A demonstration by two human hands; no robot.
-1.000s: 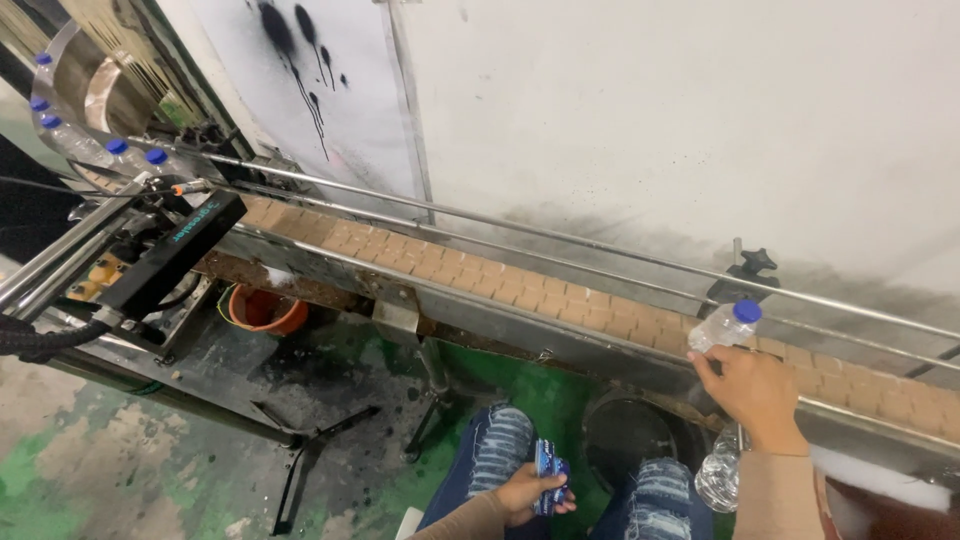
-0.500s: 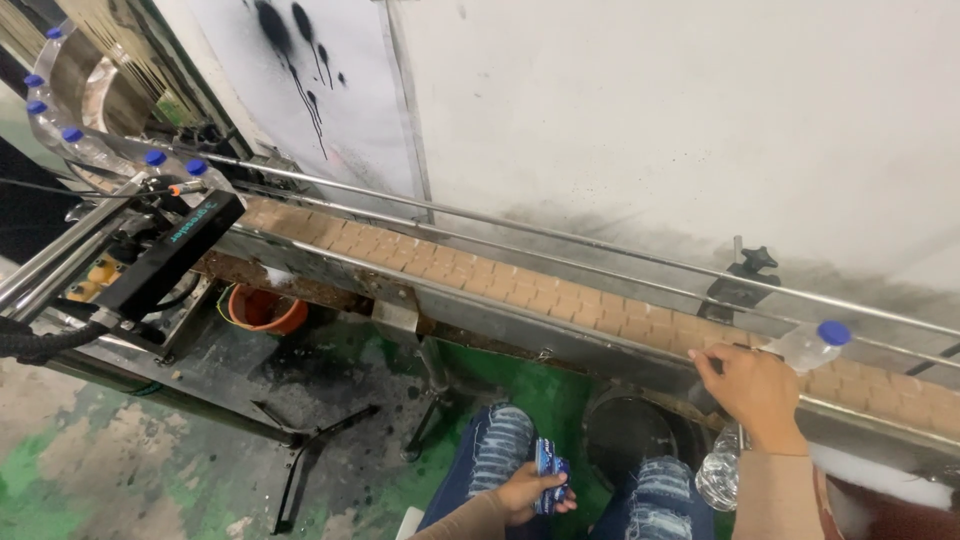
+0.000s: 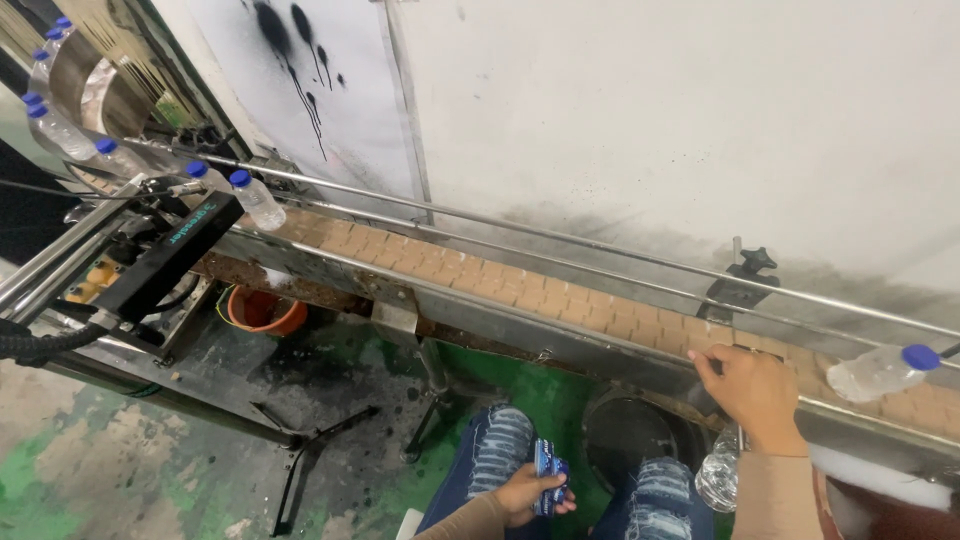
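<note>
Gripping a small blue packet [image 3: 547, 478], the left hand [image 3: 528, 492] rests closed around it above the person's lap, at about six o'clock in the view, between the knees of the ripped blue jeans [image 3: 500, 452]. At four o'clock the right hand [image 3: 752, 388] lies on the near edge of the conveyor [image 3: 520, 290], fingers loosely curled and clamped on nothing that shows — a clear plastic bottle [image 3: 718, 476] hangs just below its wrist. Past it, at three o'clock, a blue-capped bottle [image 3: 880, 369] lies on its side on the belt. Towards ten o'clock more capped bottles [image 3: 255, 199] stand upright — beneath them an orange bucket [image 3: 262, 311].
</note>
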